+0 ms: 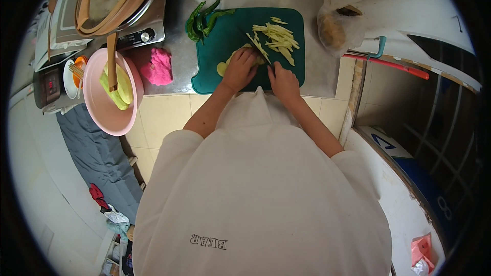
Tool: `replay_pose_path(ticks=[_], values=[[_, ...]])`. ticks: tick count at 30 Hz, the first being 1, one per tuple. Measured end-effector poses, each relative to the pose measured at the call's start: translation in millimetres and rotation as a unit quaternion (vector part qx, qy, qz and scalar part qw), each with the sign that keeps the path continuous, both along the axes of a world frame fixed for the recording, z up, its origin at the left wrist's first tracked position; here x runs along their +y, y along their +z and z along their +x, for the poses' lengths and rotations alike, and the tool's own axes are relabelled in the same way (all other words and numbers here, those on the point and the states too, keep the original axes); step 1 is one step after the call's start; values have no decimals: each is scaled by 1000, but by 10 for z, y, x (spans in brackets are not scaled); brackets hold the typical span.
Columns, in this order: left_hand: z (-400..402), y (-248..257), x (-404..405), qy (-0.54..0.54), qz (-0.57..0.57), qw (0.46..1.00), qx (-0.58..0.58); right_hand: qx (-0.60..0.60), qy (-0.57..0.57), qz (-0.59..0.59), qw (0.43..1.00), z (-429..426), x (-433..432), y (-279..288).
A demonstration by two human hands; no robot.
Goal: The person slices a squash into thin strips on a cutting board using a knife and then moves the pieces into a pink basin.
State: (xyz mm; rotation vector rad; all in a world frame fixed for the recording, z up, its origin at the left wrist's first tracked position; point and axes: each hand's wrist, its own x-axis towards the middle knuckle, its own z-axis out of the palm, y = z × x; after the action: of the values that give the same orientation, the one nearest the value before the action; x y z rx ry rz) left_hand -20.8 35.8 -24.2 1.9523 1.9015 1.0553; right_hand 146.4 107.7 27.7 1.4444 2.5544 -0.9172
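Note:
On a green cutting board (pixel 230 27), my left hand (pixel 241 67) presses down on overlapping pale yellow-green vegetable slices (pixel 221 69). My right hand (pixel 284 84) grips the handle of a kitchen knife (pixel 260 48), whose dark blade lies beside my left fingertips. Thin cut strips (pixel 278 38) of the same pale colour form a loose pile right of the blade, and a few strips lie along the blade itself. Several wrinkled green peppers (pixel 201 23) rest at the board's upper left corner, partly over its edge.
A pink basin (pixel 103 117) with peeled pale green vegetables (pixel 122 84) stands left, under the wooden handle of a lidded pan (pixel 115 4) on an electric cooker (pixel 157 32). A bright pink cloth (pixel 159 67) lies between basin and board. A plastic bag (pixel 333 32) sits at the counter's right edge.

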Motion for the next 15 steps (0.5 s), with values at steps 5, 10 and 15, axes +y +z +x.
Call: replay_pose_path(ticks=[5, 10, 15], values=[[-11, 140, 2, 6, -16, 1000, -23, 86, -16, 22, 996, 22, 148, -65], [-101, 283, -172, 52, 3, 997, 50, 42, 2, 7, 999, 144, 179, 260], [-132, 228, -117, 8, -30, 999, 25, -19, 54, 23, 998, 228, 2, 456]])
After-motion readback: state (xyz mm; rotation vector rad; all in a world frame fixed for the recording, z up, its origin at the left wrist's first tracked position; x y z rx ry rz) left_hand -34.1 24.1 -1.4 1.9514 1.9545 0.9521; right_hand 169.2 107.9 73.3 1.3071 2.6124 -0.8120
